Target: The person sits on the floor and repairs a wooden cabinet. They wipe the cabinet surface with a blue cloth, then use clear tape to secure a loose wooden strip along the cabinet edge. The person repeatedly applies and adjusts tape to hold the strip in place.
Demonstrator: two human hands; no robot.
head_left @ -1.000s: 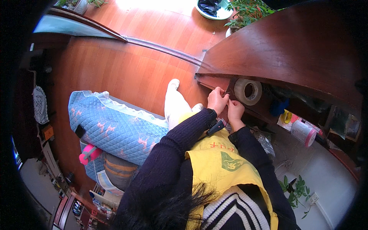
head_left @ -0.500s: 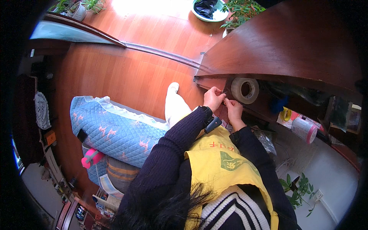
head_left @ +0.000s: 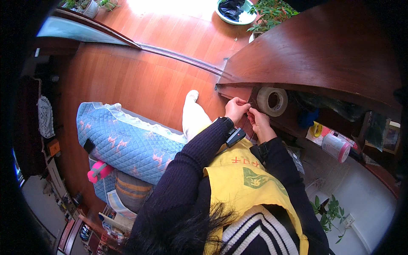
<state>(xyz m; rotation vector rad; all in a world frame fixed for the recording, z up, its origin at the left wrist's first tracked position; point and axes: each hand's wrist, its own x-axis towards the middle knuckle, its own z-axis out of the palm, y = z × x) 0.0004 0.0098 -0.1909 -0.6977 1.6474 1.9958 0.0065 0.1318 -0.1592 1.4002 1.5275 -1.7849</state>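
Note:
My left hand and my right hand meet fingertip to fingertip above my lap, both pinched. Whatever sits between the fingers is too small to make out. Just right of the fingertips, a large roll of clear tape stands on its edge on a wooden shelf. A dark device with a grey body lies by my left wrist, over the yellow apron that I wear.
A brown wooden cabinet rises at the right. On its shelf are a yellow tape roll and a white-and-pink canister. To my left a blue quilted cover lies over a seat, with a pink object beside it.
My hands stay together at nearly the same spot, and the right hand has turned slightly. The surroundings shift a little in view.

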